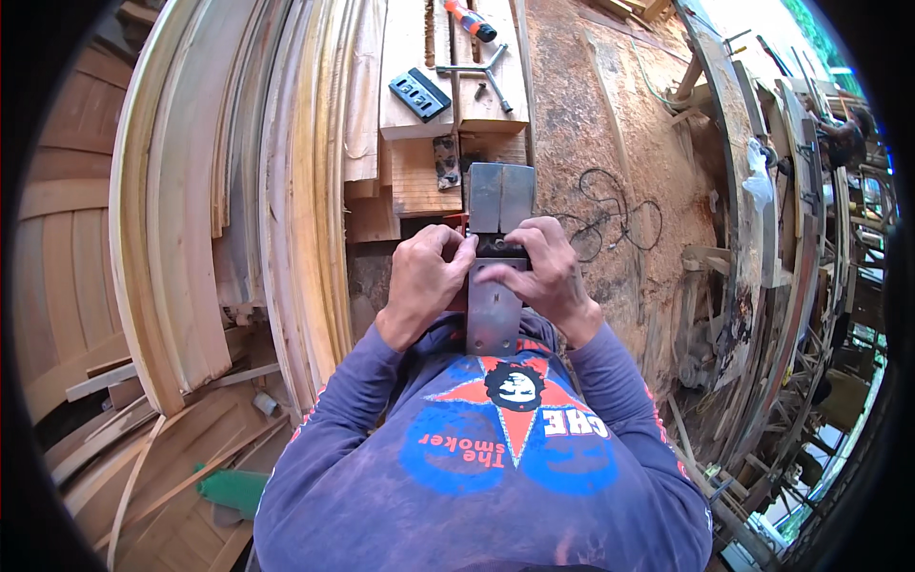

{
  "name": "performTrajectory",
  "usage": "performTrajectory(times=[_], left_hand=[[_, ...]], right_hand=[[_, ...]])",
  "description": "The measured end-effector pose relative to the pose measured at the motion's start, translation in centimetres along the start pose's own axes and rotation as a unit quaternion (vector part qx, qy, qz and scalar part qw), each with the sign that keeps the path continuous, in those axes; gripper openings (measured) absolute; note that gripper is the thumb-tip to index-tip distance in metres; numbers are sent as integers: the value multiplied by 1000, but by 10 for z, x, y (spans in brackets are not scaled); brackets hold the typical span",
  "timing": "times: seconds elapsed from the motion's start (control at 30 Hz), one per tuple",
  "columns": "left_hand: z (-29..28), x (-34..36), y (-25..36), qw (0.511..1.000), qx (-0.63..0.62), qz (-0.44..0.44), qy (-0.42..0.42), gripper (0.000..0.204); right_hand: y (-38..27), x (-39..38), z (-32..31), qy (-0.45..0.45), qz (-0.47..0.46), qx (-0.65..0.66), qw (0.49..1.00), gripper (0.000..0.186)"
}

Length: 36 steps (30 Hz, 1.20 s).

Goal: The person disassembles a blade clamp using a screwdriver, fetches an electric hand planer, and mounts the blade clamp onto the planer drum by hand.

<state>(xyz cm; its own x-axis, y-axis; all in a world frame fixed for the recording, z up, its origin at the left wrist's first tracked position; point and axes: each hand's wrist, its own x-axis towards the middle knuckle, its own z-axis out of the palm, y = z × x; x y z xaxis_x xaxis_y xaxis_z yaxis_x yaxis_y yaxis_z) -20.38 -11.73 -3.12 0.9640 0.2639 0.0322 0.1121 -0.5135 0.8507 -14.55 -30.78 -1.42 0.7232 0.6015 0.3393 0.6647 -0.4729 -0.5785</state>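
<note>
An upturned electric planer [494,310] lies before my body, its metal sole plates facing up. Between the plates is the dark cutter drum [496,245]. At the drum's left end, the thumb and forefinger of my left hand [427,278] are pinched together; what they hold, if anything, is too small to make out. My right hand [555,272] is curled over the drum's right end, with fingertips on it and the thumb by the near plate. Beyond the planer, on pale timber, lie a three-armed socket wrench [484,69] and a black slotted block [419,94].
An orange and black handled tool [471,21] and a small dark bolt [480,91] rest on the timber [410,43]. Long boards [176,191] stand stacked at left. A black cord [610,210] loops across sawdust at right. Another person [843,138] is at the far right.
</note>
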Motion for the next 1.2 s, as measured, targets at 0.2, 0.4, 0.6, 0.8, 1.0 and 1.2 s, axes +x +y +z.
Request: performTrajectory(times=[0.2, 0.4, 0.6, 0.8, 1.0, 1.2], left_hand=[[-1, 0, 3, 1000, -12, 8, -19, 21], [-1, 3, -4, 999, -9, 39, -18, 23], [-7, 2, 3, 999, -18, -9, -42, 23], [-5, 1, 1, 999, -34, -15, -34, 24], [-5, 2, 1, 998, -48, -11, -39, 25], [-12, 2, 0, 983, -125, -114, -66, 38]], right_hand=[[7, -7, 7, -4, 5, -19, 1000, 30], [3, -1, -4, 34, -41, 24, 998, 41], [5, -6, 2, -55, 53, -20, 997, 45], [13, -6, 6, 14, -31, -14, 999, 43], [-2, 0, -2, 84, -1, 44, 995, 28], [6, -5, 3, 11, 17, 4, 1000, 31]])
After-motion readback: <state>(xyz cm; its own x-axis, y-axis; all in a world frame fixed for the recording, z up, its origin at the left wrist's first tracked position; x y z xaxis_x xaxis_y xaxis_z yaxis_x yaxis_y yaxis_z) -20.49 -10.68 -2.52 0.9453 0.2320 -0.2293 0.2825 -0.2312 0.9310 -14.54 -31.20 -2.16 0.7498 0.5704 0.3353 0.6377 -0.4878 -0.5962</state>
